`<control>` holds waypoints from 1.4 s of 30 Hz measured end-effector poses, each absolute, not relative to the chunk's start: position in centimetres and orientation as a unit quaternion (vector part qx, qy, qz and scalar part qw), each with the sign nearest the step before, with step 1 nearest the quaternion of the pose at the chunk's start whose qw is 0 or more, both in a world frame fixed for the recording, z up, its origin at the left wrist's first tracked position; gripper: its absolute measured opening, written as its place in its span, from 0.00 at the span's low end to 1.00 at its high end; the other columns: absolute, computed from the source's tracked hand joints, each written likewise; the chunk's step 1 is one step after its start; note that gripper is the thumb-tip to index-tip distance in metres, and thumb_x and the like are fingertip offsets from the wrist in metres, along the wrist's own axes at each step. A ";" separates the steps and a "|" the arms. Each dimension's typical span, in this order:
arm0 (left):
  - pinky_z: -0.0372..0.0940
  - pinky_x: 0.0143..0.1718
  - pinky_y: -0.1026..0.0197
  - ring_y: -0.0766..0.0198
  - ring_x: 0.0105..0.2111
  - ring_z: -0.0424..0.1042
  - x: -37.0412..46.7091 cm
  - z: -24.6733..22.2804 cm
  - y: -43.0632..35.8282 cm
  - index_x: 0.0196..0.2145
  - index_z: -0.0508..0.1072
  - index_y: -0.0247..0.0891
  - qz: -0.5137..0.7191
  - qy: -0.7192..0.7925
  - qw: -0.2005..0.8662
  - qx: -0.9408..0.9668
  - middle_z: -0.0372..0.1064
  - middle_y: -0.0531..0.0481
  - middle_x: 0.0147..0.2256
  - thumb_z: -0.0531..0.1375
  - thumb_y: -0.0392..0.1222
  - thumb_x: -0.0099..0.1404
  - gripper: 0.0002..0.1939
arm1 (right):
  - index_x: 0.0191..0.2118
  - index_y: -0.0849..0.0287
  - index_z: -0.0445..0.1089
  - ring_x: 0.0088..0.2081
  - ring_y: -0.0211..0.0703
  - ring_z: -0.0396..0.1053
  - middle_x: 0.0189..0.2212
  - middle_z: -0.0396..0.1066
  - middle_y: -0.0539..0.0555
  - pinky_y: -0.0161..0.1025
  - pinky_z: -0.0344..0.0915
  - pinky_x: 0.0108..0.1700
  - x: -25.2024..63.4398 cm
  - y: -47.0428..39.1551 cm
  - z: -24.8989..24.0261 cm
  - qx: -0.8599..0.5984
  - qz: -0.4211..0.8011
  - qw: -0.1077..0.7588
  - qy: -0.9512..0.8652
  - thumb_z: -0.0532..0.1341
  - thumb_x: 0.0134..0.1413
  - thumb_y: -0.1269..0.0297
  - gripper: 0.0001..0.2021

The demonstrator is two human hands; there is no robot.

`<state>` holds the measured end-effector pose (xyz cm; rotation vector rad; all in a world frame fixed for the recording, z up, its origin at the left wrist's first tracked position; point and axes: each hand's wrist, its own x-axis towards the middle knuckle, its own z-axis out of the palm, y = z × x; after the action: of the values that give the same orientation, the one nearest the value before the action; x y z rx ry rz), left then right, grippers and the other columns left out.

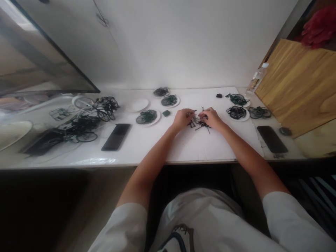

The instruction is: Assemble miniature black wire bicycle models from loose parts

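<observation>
My left hand (183, 118) is closed with its fingertips on a small dark part. Close beside it, my right hand (210, 118) is also closed, its fingertips near the same spot; whatever it holds is too small to make out. Beneath and between the hands lies a pile of small dark parts (201, 124) on a white sheet (210, 147). Left of my left hand sits a small green block (166, 113). White plates with dark green and black wire-like pieces (147, 117) stand to the left, and similar pieces (237, 112) lie on plates to the right.
Small bicycle models (106, 107) crowd the left side near a phone (116, 137) and an empty plate (138, 105). A second phone (272, 139), a round dark lid (285, 131), a clear bottle (257, 79) and a wooden board (301, 84) are at the right. A wall rises behind.
</observation>
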<state>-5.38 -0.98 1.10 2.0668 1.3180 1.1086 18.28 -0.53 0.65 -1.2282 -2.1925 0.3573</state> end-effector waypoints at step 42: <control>0.70 0.40 0.59 0.59 0.33 0.76 -5.4 1.0 -1.0 0.46 0.86 0.38 0.403 0.466 0.225 0.755 0.85 0.42 0.39 0.66 0.47 0.71 0.13 | 0.77 0.53 0.63 0.70 0.63 0.63 0.62 0.72 0.68 0.61 0.66 0.67 18.0 -0.5 -0.2 -0.457 0.069 0.204 -0.863 0.59 0.63 0.82 0.38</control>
<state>-5.45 -0.96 1.04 2.0820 1.2851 1.1105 17.98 -0.48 -0.20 -1.2754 -2.4076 0.1938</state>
